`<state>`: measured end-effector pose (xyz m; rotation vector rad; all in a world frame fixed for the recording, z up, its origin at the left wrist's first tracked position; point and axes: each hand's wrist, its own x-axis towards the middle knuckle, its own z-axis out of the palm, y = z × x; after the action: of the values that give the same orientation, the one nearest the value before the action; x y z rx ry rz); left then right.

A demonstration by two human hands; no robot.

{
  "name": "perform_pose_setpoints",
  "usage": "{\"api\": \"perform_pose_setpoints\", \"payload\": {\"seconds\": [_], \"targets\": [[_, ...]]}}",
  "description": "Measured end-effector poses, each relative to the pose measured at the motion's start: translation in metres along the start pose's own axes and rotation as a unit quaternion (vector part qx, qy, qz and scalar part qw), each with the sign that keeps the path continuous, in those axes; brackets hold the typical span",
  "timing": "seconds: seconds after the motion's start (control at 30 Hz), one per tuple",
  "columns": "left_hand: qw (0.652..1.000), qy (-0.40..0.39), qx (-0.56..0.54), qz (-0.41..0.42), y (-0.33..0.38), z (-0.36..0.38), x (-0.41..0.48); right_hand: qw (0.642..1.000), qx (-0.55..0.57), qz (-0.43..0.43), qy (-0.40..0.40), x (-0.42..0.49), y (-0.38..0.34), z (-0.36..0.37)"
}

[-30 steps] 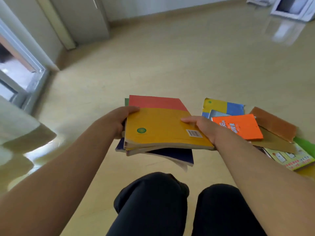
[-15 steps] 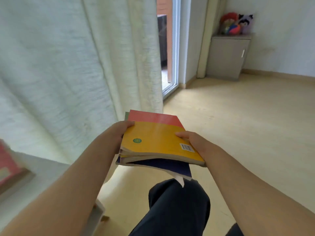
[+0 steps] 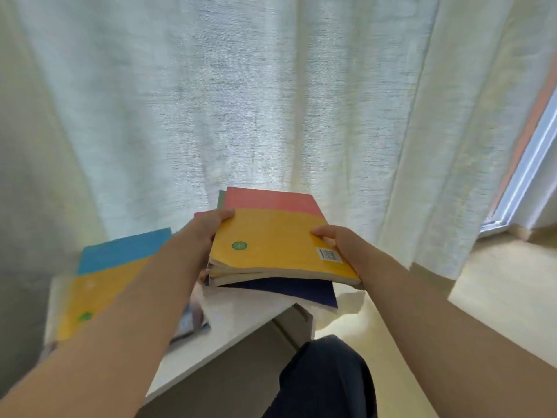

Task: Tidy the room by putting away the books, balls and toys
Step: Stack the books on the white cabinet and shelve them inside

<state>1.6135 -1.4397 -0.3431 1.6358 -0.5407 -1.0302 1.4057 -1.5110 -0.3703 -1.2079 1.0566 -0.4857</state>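
A stack of paperback books (image 3: 277,254), topped by a yellow cover with a red band, a green round emblem and a barcode sticker, is held between both hands above the corner of a white tabletop (image 3: 241,321). The left hand (image 3: 199,233) grips the stack's left edge, thumb curled over the top cover, fingers hidden beneath. The right hand (image 3: 346,248) grips the right edge near the barcode, thumb on the cover, the remaining fingers under the stack. A dark blue cover protrudes from the stack's underside. To the left, partly behind the left forearm, a blue-and-yellow book (image 3: 111,273) lies flat on the tabletop. A pale woven curtain (image 3: 271,101) hangs behind; a dark-trousered knee (image 3: 325,375) shows below.
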Motion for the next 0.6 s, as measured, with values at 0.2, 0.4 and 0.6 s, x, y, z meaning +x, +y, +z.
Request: {"api": "perform_pose_setpoints", "payload": {"seconds": [0.2, 0.4, 0.6], "targets": [[0.989, 0.122, -0.081, 0.021, -0.008, -0.121, 0.004, 0.993, -0.035, 0.002, -0.115, 0.039, -0.029, 0.112], [0.948, 0.241, 0.204, -0.028, -0.065, -0.192, 0.029, 0.951, -0.257, -0.101, -0.139, 0.057, -0.019, 0.197], [0.869, 0.222, 0.435, -0.080, -0.078, -0.194, 0.045, 0.900, -0.395, -0.107, -0.149, 0.076, 0.004, 0.223]]}}
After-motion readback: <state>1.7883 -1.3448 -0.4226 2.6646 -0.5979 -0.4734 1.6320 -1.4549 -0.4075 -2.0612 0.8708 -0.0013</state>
